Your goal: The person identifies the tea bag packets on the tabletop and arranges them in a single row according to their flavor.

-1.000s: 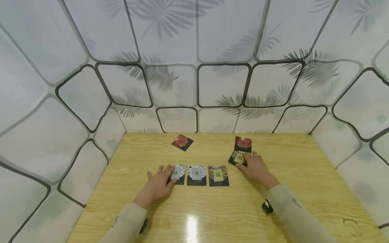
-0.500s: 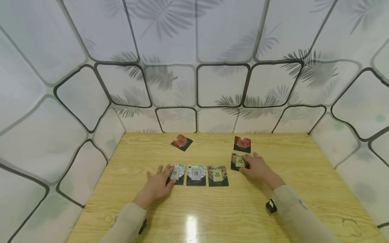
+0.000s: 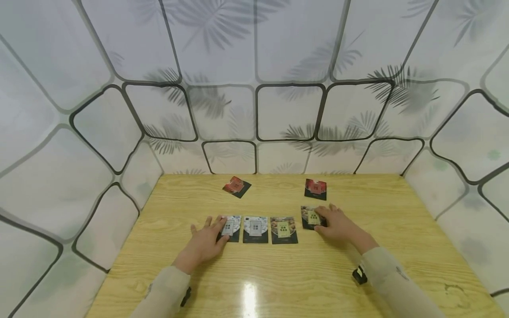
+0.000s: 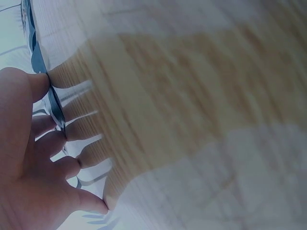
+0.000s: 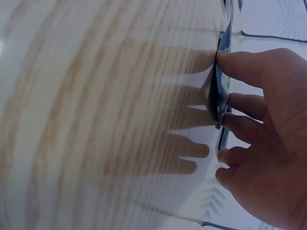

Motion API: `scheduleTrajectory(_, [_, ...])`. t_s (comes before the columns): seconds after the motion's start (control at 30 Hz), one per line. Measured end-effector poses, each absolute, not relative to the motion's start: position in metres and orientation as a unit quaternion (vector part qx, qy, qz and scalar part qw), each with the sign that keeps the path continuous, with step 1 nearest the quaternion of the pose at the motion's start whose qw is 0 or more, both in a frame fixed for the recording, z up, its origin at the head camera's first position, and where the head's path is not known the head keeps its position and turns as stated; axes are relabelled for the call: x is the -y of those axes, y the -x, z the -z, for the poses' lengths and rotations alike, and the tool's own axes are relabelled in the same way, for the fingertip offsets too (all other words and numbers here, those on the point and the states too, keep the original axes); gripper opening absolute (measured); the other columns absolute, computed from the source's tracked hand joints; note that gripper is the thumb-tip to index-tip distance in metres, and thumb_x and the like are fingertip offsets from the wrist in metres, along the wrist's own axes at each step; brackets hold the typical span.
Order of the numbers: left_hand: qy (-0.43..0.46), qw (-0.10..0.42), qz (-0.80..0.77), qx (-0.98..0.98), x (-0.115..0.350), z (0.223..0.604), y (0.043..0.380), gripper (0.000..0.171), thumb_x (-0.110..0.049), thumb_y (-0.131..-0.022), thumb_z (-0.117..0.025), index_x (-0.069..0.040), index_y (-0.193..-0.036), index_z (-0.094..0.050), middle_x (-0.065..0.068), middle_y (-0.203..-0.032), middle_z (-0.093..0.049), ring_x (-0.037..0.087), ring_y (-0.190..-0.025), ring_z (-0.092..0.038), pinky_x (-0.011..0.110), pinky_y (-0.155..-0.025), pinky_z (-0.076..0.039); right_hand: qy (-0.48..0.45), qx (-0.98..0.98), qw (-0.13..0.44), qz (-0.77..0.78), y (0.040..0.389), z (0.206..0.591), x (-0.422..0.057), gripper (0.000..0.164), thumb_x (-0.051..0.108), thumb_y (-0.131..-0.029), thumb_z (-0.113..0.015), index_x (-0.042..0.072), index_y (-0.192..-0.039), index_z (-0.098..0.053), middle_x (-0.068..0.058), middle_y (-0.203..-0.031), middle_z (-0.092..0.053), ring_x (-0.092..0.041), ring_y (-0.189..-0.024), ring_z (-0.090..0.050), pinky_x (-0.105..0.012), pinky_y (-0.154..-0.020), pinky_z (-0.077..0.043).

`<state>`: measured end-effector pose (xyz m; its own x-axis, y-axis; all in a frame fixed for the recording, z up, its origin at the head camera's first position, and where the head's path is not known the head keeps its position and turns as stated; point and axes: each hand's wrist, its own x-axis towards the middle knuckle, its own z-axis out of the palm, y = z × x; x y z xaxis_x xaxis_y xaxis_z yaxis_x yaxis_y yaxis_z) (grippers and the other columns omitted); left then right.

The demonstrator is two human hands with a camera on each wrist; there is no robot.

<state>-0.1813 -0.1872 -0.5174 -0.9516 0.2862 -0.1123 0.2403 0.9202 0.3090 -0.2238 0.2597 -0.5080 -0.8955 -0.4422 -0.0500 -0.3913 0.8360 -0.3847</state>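
In the head view, my left hand [image 3: 205,242] rests with fingers spread on the left white-and-black sachet [image 3: 229,228], covering its left edge. Beside it lie a second white-and-black sachet [image 3: 256,229] and a brown-and-black sachet [image 3: 284,229] with a yellow-green label, forming a row. To the right of that row, my right hand [image 3: 338,224] holds another brown-and-black sachet [image 3: 311,218] by its right side, thumb at the near edge. The right wrist view shows this sachet [image 5: 221,86] between thumb and fingers, slightly off flat against the tabletop.
Two red-and-black sachets lie farther back, one turned askew [image 3: 237,187] at the left and one nearly straight [image 3: 316,189] at the right. The wooden table [image 3: 254,274] meets patterned curtain walls [image 3: 290,110] at its back and sides.
My right hand has drawn its brown-and-black sachet nearer and straightened it, pulling it away from the red sachet behind. The left hand stays on its sachet.
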Motion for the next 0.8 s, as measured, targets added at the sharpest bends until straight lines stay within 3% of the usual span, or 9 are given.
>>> scheduleTrajectory(0.33, [-0.134,0.08,-0.145,-0.977,0.188,0.518,0.181,0.063,-0.039,-0.109,-0.055,-0.011,-0.163,-0.04,0.016,-0.168,-0.04,0.049,-0.157,-0.029,0.091,-0.109,-0.015,0.224,-0.951,0.08,0.2,0.214,0.511,-0.263,0.064,0.032,-0.103,-0.068,-0.002,-0.154,-0.049,-0.031,-0.157,-0.048,-0.068,-0.147,-0.027,-0.08,-0.117,-0.024])
scheduleTrajectory(0.8, [-0.133,0.081,-0.148,-0.977,0.187,0.518,0.181,0.063,-0.039,-0.109,-0.055,-0.011,-0.164,-0.039,0.016,-0.168,-0.04,0.049,-0.157,-0.029,0.091,-0.11,-0.015,0.237,-0.951,0.065,0.185,0.203,0.51,-0.261,0.062,0.032,-0.1,-0.071,0.002,-0.151,-0.054,-0.029,-0.153,-0.054,-0.068,-0.143,-0.035,-0.08,-0.11,-0.034])
